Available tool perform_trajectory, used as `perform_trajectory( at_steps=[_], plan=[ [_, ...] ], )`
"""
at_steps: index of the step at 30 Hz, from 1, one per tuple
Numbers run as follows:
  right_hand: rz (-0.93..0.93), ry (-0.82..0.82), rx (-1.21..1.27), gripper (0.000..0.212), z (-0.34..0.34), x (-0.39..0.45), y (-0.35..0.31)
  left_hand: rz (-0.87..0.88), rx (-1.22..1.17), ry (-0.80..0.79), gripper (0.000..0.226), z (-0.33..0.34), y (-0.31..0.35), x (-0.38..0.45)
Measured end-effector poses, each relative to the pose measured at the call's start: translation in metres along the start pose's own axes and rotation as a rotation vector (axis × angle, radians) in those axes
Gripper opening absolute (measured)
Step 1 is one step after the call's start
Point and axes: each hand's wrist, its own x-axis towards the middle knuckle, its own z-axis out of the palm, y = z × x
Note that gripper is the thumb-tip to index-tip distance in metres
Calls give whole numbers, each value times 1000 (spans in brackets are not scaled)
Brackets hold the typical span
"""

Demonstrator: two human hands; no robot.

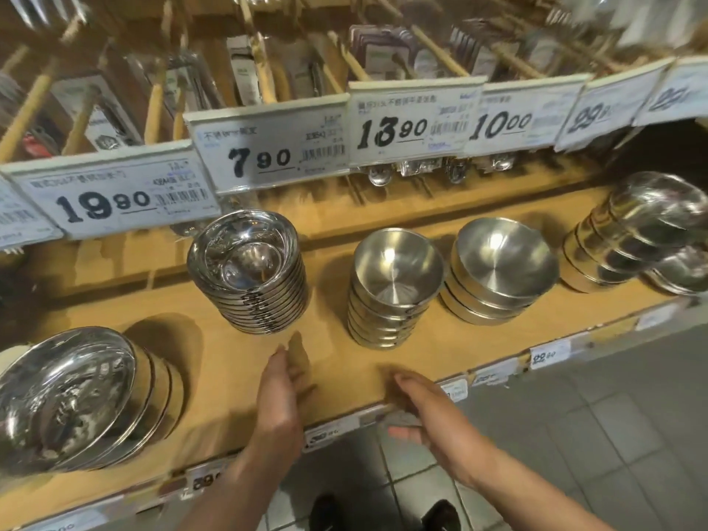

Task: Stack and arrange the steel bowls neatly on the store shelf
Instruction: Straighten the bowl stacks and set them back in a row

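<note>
Several stacks of steel bowls stand on a wooden store shelf. A tall stack of shiny bowls is left of centre. Right of it are a stack of matte bowls and a shorter, wider matte stack. A leaning stack of large shiny bowls sits at the near left, and a tilted stack at the far right. My left hand hovers over the shelf in front of the shiny stack, fingers straight, holding nothing. My right hand is at the shelf's front edge, fingers relaxed and empty.
Price tags hang from the upper shelf just above the bowls, with packaged utensils behind them. Small price labels line the shelf's front edge. A grey tiled floor and dark shoes show below.
</note>
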Motion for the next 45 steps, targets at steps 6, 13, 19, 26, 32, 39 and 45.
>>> perform_trajectory(
  at_steps=[6, 13, 19, 26, 32, 39, 45],
  plan=[
    [-107, 207, 197, 25, -82, 5, -17, 56, 98, -149, 43, 39, 0, -23],
    [-242, 387, 328, 48, -145, 26, -45, 97, 29, -145, 23, 70, 10, -34],
    [-291, 239, 356, 58, -174, 35, -76, 112, -173, 11, 22, 83, 12, -38],
    [-345, 109, 351, 57, -177, 60, -94, 250, -98, 102, 17, 86, -14, -40],
    [-446, -27, 271, 37, -160, 87, -111, 299, -100, 161, 25, 87, -20, -38],
    [-474, -99, 223, 44, -133, 115, -129, 326, -92, 218, 33, 85, -21, -38],
    [-348, 12, 166, 56, -128, 100, -115, 292, -85, 213, 29, 87, -22, -38]
  ],
)
